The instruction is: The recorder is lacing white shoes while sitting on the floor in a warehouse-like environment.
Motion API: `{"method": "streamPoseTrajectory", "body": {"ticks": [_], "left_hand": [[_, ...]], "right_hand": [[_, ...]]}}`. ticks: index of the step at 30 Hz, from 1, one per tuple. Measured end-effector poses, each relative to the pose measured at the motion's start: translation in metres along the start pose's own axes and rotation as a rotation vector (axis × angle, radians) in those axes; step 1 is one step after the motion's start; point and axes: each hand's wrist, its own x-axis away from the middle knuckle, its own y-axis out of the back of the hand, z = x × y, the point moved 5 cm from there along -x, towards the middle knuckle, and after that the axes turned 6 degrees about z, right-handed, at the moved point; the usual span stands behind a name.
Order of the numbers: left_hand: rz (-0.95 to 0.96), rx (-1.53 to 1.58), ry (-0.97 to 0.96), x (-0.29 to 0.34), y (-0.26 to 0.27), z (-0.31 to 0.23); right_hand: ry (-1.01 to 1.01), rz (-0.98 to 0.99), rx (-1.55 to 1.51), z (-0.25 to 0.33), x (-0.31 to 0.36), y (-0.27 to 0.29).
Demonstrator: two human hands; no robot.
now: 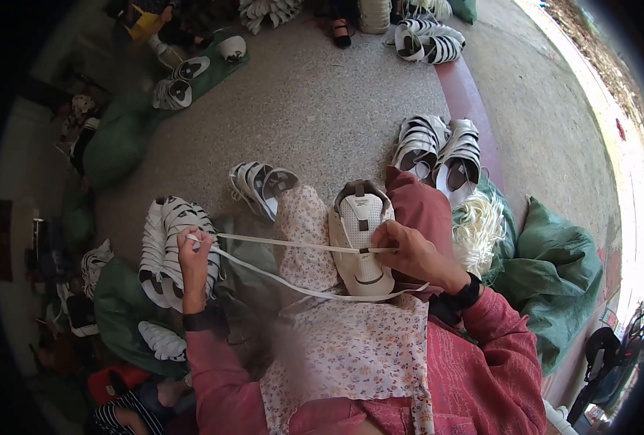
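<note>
A beige and white shoe point(344, 270) rests between my knees, its white mesh tongue facing up. A long white shoelace point(285, 242) passes through the loop on the tongue and stretches out to the left. My left hand point(195, 259) is closed on the lace, raised beside a stack of white shoes with dark linings point(164, 243). Over the right side of the shoe, the fingers of my right hand point(414, 250) pinch the lace close to the tongue loop. A slack strand of the lace curves below, across my floral apron point(358, 341).
To the right lie a bundle of loose white laces point(478, 230) and a green sack point(557, 254). Strappy white shoes point(456, 156) stand ahead on the right; another pair point(264, 187) sits beyond my left knee. Other people sit at the far left and top.
</note>
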Motion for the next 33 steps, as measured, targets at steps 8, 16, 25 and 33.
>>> {"method": "streamPoseTrajectory", "body": {"ticks": [8,16,25,33], "left_hand": [[0.483,-0.710,0.083,0.020,-0.047,-0.023],[0.780,-0.394,-0.551,0.042,-0.182,-0.124],[1.004,0.709,0.288,0.043,-0.138,-0.090],[0.154,1.729,0.219,0.026,0.032,0.057]], "right_hand": [[-0.447,0.271,0.008,0.019,0.048,0.035],[0.491,-0.449,-1.361,0.004,0.127,0.103],[0.873,-0.863,-1.465,-0.057,0.294,0.219],[0.697,-0.998,-1.270,-0.147,0.359,0.260]]}}
